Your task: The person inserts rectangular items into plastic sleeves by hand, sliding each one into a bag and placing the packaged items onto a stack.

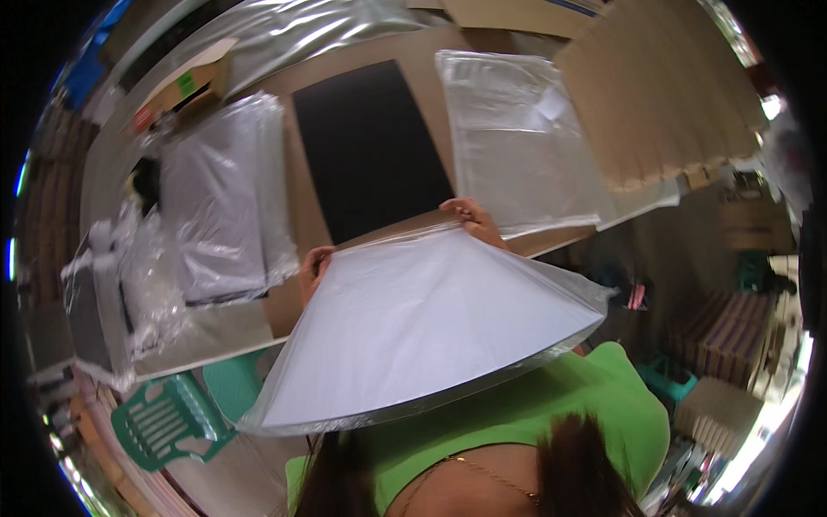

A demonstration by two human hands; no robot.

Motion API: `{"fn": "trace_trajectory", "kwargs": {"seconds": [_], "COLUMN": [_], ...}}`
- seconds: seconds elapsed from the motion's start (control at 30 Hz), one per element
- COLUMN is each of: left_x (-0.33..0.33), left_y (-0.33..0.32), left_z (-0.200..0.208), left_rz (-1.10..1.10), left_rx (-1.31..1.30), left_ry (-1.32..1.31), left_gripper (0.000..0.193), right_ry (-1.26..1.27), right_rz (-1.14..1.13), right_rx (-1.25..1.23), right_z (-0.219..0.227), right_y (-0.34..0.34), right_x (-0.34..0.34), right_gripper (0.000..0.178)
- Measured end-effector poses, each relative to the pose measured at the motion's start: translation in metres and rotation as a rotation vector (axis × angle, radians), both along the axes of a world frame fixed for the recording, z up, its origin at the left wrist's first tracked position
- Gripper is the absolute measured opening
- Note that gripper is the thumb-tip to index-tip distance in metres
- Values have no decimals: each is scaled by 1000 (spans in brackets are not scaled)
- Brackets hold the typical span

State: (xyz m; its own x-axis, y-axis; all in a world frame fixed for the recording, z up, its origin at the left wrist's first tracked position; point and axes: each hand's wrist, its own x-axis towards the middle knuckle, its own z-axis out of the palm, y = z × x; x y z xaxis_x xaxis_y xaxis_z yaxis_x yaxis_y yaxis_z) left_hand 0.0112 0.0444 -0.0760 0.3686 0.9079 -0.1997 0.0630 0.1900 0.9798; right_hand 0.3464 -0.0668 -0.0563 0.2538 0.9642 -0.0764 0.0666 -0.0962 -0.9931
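On the table lie one black sheet at its middle, one stack of clear-bagged sheets toward its right edge, one bagged stack toward its left edge with loose crumpled plastic beside it, and a row of brown cardboard pieces at the far right corner; one green plastic chair stands below the near edge. One large white sheet in a clear plastic bag is held above the near edge, tilted toward the person, hiding both forearms and part of the table. The left hand and right hand, two in all, are closed on the bag's far edge, fingers curled over it.
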Motion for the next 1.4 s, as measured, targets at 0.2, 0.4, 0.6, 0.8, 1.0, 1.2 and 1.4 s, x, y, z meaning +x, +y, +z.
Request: {"fn": "trace_trajectory", "kwargs": {"seconds": [0.2, 0.4, 0.6, 0.8, 1.0, 1.2, 1.4], "left_x": [16, 15, 21, 9, -7, -5, 21], "left_y": [-1, 0, 1, 0, -8, -10, -14], "left_z": [26, 12, 27, 26, 61, 48, 71], "left_rz": [82, 183, 162, 53, -186, -258, -15], "left_rx": [49, 100, 377, 431, 184, 175, 21], "left_ry": [128, 183, 370, 474, 64, -117, -141], "left_gripper": [13, 12, 12, 26, 48, 40, 23], "right_ry": [-206, -418, -703, -848, -986, -870, -837], "right_rz": [-196, -376, -359, -247, -314, -196, -162], "right_rx": [2, 30, 107, 301, 402, 271, 232], "right_z": [-4, -14, -20, -27, -16, -21, -23], "right_y": [-2, 0, 6, -7, -31, -35, -34], "right_x": [-6, -9, -2, 8, 2, -15, -18], "right_gripper": [51, 44, 41, 26, 14, 11, 9]}}
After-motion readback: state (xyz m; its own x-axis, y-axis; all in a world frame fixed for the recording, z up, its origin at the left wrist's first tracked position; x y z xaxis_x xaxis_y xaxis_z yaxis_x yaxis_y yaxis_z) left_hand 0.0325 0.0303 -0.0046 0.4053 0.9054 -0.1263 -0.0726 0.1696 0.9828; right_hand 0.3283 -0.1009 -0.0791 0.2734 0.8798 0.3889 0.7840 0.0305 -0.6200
